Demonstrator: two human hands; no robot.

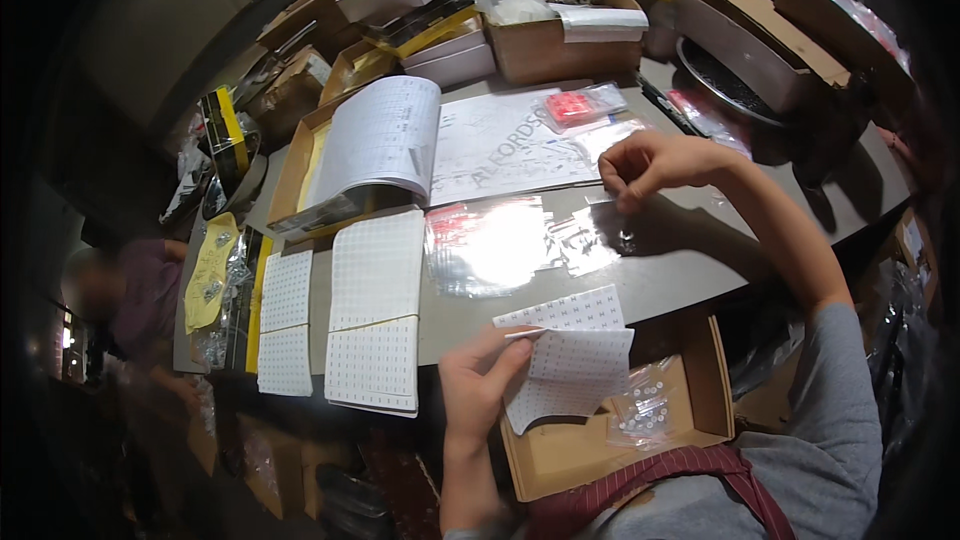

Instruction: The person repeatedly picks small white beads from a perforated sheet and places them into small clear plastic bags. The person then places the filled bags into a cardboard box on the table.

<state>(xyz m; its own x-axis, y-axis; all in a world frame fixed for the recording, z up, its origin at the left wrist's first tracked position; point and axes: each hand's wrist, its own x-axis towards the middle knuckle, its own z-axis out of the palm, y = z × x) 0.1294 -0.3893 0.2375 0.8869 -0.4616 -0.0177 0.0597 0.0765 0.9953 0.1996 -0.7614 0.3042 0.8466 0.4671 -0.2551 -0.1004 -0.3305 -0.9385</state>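
Note:
My left hand (482,380) pinches a folded sheet of small printed labels (575,370) between thumb and fingers. Part of the sheet overhangs an open cardboard box (712,380) with small clear bags of white round pieces (640,408) inside. Over the table, to the right, my right hand (645,168) has its thumb and fingers drawn together; whatever they may hold is too small to make out. Just below it lie small clear bags or strips (585,242), beside a glaring pile of clear plastic bags (490,250).
Two banded stacks of label sheets, a narrow one (285,330) and a wide one (375,310), lie left. Behind are an open paper booklet (385,140) and a bag of red pieces (572,108). Cardboard boxes (560,45) crowd the back. Another person (145,285) is far left.

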